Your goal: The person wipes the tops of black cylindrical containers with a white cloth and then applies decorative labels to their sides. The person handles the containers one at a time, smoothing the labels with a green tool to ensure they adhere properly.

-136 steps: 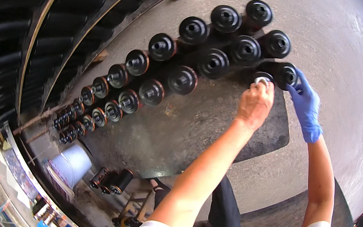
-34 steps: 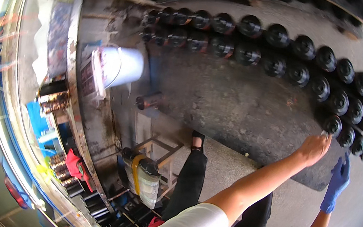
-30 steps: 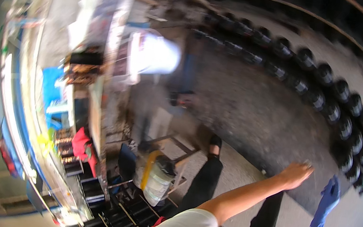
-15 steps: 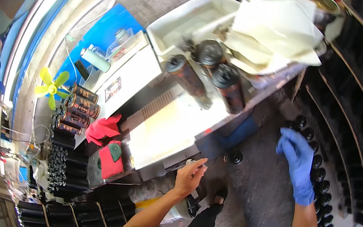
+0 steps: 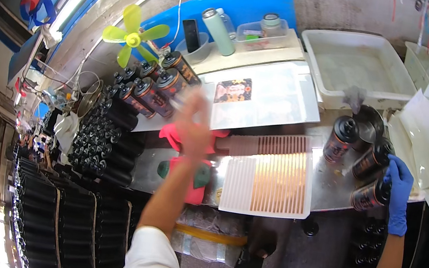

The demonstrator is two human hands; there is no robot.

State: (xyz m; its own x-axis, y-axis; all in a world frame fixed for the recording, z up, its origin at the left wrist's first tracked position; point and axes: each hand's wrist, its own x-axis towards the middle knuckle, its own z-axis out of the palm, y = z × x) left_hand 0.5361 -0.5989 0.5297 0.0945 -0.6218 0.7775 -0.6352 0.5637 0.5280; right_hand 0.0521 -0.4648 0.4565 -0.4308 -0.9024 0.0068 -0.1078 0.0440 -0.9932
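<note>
My bare left hand (image 5: 194, 122) is smeared by motion above the red cloth (image 5: 171, 135), near the labelled bottles (image 5: 168, 81) at the left end of the bench. Whether it holds anything does not show. My right hand (image 5: 398, 183), in a blue glove, reaches to the right end of the bench. Its fingers curl about the capped top of the nearest black bottle (image 5: 367, 197). Two more black bottles, a middle one (image 5: 370, 163) and a left one (image 5: 339, 142), stand close by. All three carry orange-patterned labels.
A ridged white tray (image 5: 238, 180) lies mid-bench. Behind it, a white board (image 5: 281, 102) bears a printed sheet (image 5: 233, 90). A basin (image 5: 322, 75), metal bowl (image 5: 364, 127) and white sheets (image 5: 423, 128) are at right. A yellow-green fan (image 5: 133, 40) and stacked black bottles (image 5: 105, 150) are left.
My view has turned toward the bench. The right hand has moved from above the floor to the nearest black bottle. The left hand has moved over the bench toward the labelled bottles.
</note>
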